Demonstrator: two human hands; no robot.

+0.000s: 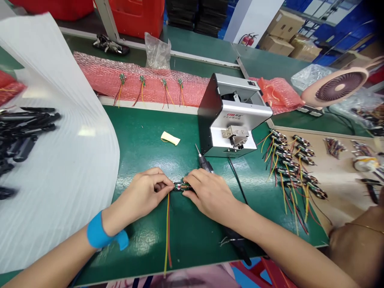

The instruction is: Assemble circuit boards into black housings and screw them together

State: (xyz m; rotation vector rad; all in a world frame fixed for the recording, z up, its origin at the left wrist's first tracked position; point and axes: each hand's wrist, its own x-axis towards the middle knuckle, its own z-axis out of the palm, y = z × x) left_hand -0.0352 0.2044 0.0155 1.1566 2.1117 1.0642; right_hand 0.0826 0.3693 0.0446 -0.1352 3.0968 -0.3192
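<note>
Between my hands, low over the green bench, is a narrow black housing with a small circuit board (181,187) and a copper-coloured coil in it. My left hand (151,188), a blue band on its wrist, pinches the housing's left end. My right hand (210,196) grips the other end, hiding much of it. Yellow and red wires (168,236) hang from the left end toward the bench's front edge. An electric screwdriver (205,163) lies partly under my right hand, its bit pointing away from me.
A silver-and-black machine (237,116) stands beyond my right hand. Several wired assemblies (288,160) lie to the right, and small boards (142,81) rest on pink bubble wrap (102,74). Left is white sheeting (78,192) with black housings (24,132). A person's arm (357,240) shows at right.
</note>
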